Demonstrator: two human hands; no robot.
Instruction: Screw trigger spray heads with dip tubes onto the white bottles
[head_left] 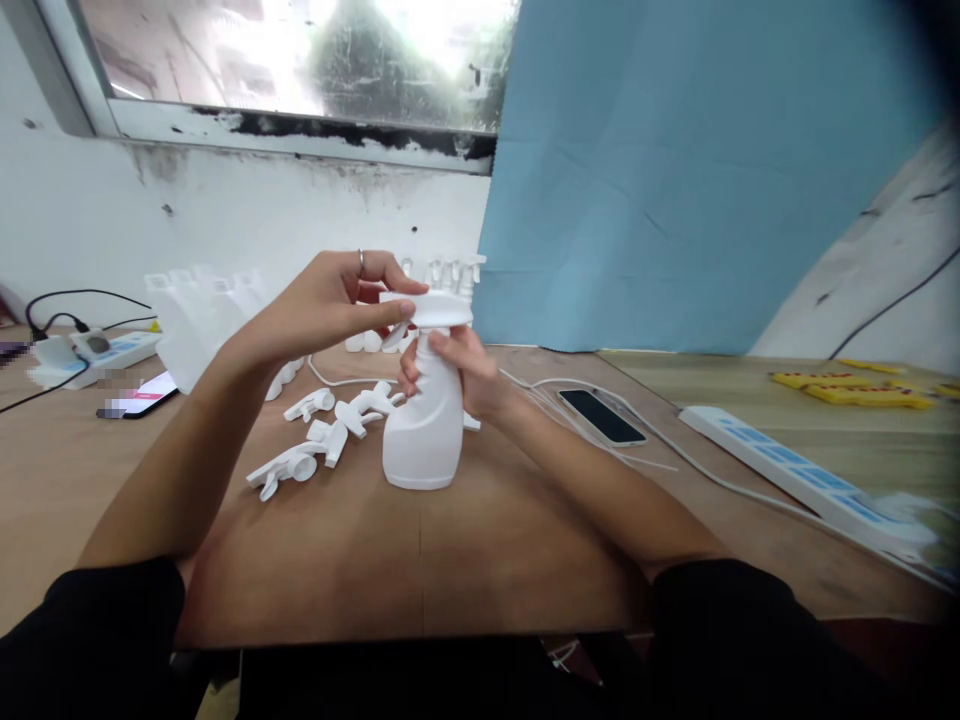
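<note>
A white plastic bottle [424, 440] stands upright on the brown table [315, 570] in front of me. My right hand [469, 368] is wrapped round its neck from the right. At the bottle's top sits a white spray head [442, 309], pinched from the left between the thumb and fingers of my left hand [360, 300]. Whether the spray head is screwed on cannot be seen. Several loose white spray heads [289, 468] lie on the table to the left of the bottle.
White bottles [187, 330] stand at the back left, near a lit phone [142, 395] and a power strip [112, 358]. More white bottles stand behind my hands. A dark phone [602, 416], cables, a long power strip [795, 470] and yellow items [855, 390] lie right.
</note>
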